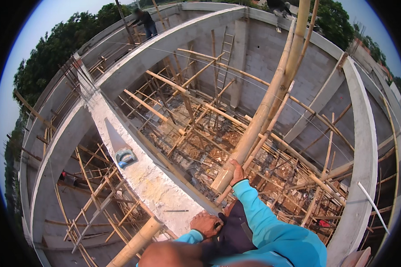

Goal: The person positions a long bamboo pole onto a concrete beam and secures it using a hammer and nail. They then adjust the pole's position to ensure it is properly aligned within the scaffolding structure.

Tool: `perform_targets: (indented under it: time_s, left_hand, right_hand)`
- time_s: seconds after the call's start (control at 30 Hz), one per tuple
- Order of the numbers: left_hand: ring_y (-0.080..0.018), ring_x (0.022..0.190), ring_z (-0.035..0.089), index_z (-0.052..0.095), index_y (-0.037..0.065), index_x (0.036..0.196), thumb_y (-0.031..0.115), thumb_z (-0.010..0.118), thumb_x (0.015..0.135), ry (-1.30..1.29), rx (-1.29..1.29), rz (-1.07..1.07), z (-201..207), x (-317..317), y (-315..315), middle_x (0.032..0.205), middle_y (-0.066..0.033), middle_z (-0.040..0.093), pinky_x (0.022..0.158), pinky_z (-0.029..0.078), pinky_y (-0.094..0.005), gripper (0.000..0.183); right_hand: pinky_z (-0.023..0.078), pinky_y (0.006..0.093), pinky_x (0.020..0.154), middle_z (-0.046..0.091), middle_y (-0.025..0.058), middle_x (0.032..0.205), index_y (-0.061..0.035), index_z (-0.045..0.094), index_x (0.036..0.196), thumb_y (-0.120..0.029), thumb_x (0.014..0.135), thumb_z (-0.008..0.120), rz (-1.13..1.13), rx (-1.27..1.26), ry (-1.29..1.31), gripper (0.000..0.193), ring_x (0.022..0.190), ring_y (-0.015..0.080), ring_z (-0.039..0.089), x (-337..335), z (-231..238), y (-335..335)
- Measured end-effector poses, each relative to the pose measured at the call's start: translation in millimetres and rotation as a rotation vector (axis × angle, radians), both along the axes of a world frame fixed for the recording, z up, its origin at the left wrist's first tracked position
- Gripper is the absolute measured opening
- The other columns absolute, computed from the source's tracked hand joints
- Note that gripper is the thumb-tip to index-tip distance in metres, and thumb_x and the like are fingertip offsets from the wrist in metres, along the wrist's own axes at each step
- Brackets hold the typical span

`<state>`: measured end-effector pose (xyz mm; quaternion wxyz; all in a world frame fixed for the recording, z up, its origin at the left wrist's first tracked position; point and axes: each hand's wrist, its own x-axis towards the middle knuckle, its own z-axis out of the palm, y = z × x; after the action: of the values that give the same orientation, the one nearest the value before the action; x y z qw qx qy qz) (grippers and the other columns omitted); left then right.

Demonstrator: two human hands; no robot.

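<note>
My right hand point(237, 172) is closed round a bamboo pole point(249, 133) near its lower end, beside a thinner pole. That thick pole leans up and away to the far right. My left hand point(206, 224) rests on the rough top of a concrete beam point(156, 189), next to my dark-clothed leg. Its fingers are curled in; a dark patch shows at them, too small to name. Farther along the beam lies a hand saw point(125, 157) with a grey and blue handle, its blade pointing away. Between saw and left hand lies a thin dark rod point(176, 210).
Drops open on both sides of the beam, with bamboo scaffolding point(182, 89) and rubble point(218, 155) far below. A cut bamboo end point(149, 227) rises at the near left. One person point(146, 22) stands far left; another point(278, 6) sits on the far wall. A ladder point(225, 55) leans there.
</note>
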<state>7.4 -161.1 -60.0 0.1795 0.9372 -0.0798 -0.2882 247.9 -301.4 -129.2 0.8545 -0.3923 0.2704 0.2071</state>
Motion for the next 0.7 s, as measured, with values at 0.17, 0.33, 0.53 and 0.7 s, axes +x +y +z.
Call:
perform_targets:
  time_s: [0.17, 0.33, 0.53, 0.7]
  left_hand:
    - [-0.0433, 0.118, 0.059, 0.075, 0.036, 0.115, 0.048, 0.063, 0.087, -0.022, -0.045, 0.033, 1.7, -0.4, -1.1, 0.127, -0.0194, 0.065, 0.103, 0.046, -0.0538, 0.033]
    - [-0.0425, 0.118, 0.058, 0.076, 0.034, 0.115, 0.049, 0.062, 0.088, -0.010, -0.068, 0.023, -1.9, 1.4, -1.7, 0.123, -0.0162, 0.068, 0.104, 0.045, -0.0536, 0.033]
    - [-0.0430, 0.118, 0.058, 0.076, 0.034, 0.116, 0.050, 0.061, 0.089, -0.004, -0.046, 0.029, 2.2, 0.3, 1.6, 0.122, -0.0162, 0.067, 0.103, 0.046, -0.0539, 0.035]
    - [-0.0428, 0.118, 0.058, 0.076, 0.035, 0.116, 0.051, 0.061, 0.089, 0.013, -0.061, 0.025, 1.4, 1.4, 0.4, 0.122, -0.0143, 0.068, 0.102, 0.046, -0.0538, 0.035]
  right_hand:
    - [0.056, 0.0495, 0.084, 0.066, 0.0103, 0.099, -0.0098, 0.062, 0.117, -0.038, 0.078, 0.077, 0.043, 0.028, 0.052, 0.051, 0.088, 0.0287, 0.067, -3.4, -13.0, -12.8]
    - [0.054, 0.0491, 0.087, 0.069, 0.0102, 0.098, -0.0104, 0.062, 0.115, -0.043, 0.080, 0.075, 0.077, 0.049, -0.006, 0.049, 0.089, 0.0282, 0.068, 3.7, -7.4, -2.2]
    - [0.057, 0.0482, 0.082, 0.069, 0.0132, 0.094, -0.0051, 0.059, 0.117, -0.036, 0.082, 0.074, 0.065, 0.108, -0.002, 0.049, 0.083, 0.0297, 0.069, 4.5, 5.9, 26.1]
    - [0.058, 0.0474, 0.080, 0.069, 0.0151, 0.095, -0.0036, 0.059, 0.116, -0.037, 0.085, 0.070, 0.083, 0.141, -0.026, 0.046, 0.084, 0.0310, 0.070, -9.6, 10.9, 38.5]
